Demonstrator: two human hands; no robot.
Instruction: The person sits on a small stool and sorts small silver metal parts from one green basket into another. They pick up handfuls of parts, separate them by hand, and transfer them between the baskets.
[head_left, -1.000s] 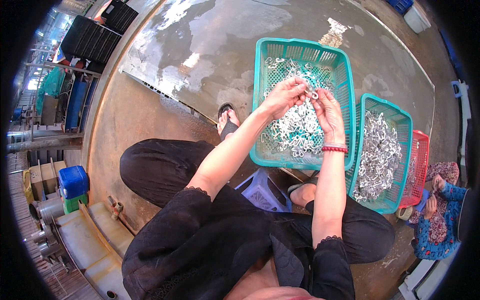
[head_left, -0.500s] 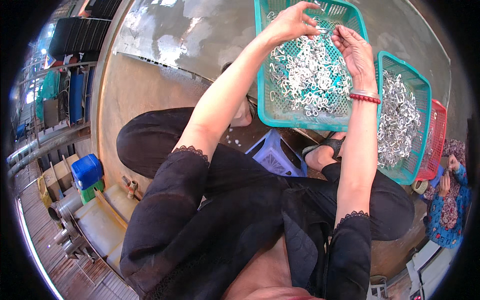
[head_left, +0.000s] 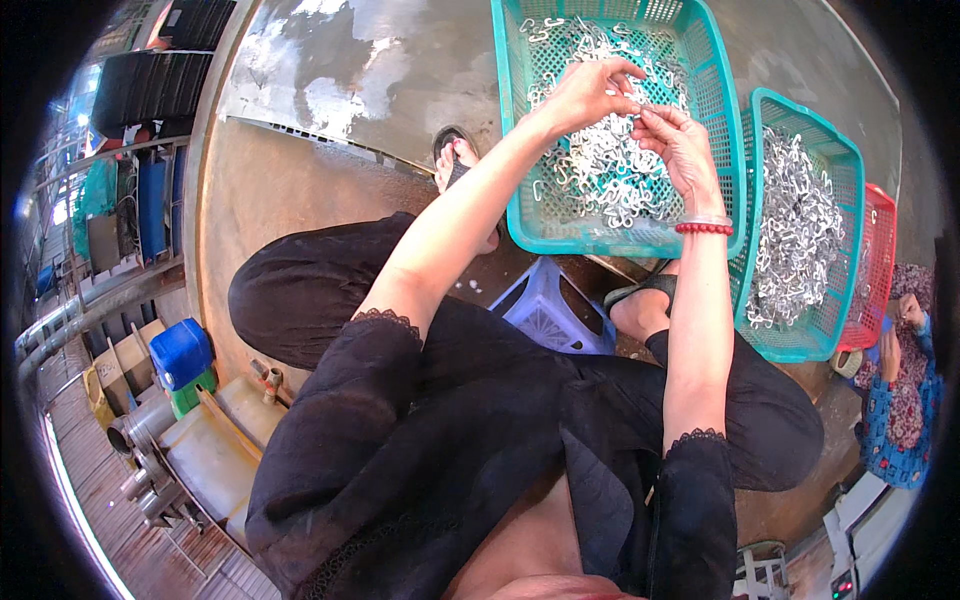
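Observation:
A green plastic basket [head_left: 735, 225] holds a loose heap of small silvery S-shaped metal hooks [head_left: 605, 165]. Above the heap, the fingertips of both hands come close together. My left hand [head_left: 590, 97] reaches in from the left, thumb and forefinger pinched toward the right hand. My right hand [head_left: 683, 147], with a red bead bracelet [head_left: 705, 228] at the wrist, is also closed in a pinch. Whatever lies between the fingertips is too small and too covered to make out.
At the right stands a second green basket [head_left: 750, 300] full of metal hooks, with a red basket [head_left: 880, 260] beyond it. A small purple stool [head_left: 550, 310] is between my legs. Another person's hands [head_left: 900, 330] show at the far right; jugs [head_left: 180, 353] stand left.
Both hands have come nearer to me and closer together. My left fingers, spread before, now pinch near the right fingertips. The baskets sit slightly differently in view.

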